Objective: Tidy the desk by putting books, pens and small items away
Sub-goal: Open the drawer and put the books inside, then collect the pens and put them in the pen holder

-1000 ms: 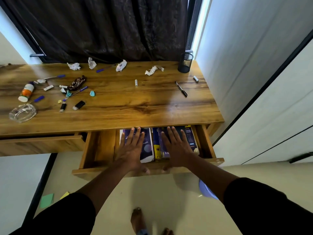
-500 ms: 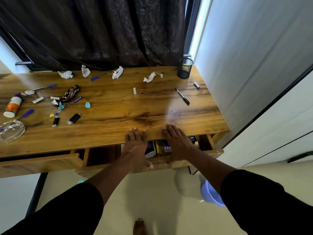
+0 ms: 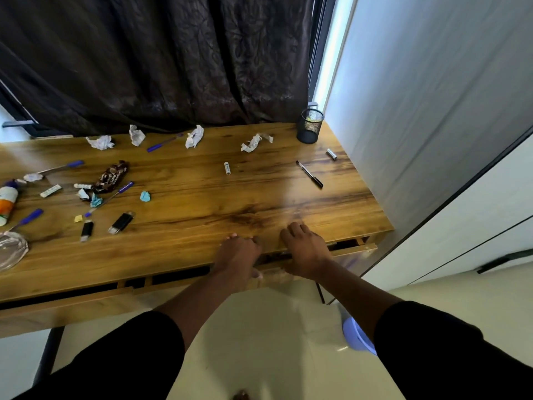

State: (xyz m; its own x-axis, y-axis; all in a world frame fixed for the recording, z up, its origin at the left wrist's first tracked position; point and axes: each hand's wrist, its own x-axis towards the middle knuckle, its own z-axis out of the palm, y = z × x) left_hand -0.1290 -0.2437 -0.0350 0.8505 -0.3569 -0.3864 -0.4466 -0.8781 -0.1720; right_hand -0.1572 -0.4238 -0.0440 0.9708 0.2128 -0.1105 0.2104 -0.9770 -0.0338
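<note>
— At the front edge of the bench (image 3: 187, 215), what are your hands doing?
— My left hand (image 3: 238, 256) and right hand (image 3: 304, 252) are both pressing flat on the right drawer (image 3: 350, 249); my fingers are lying fairly straight over the bench lip, gripping nothing. The drawer is showing only a thin gap.
— What is lying around?
— A black pen (image 3: 310, 174) is sitting beyond my right hand, near the mesh pen cup (image 3: 310, 125). Crumpled papers (image 3: 253, 142), blue pens (image 3: 163, 142) and USB sticks (image 3: 121, 222) are scattering leftward. Nothing is blocking my hands.
</note>
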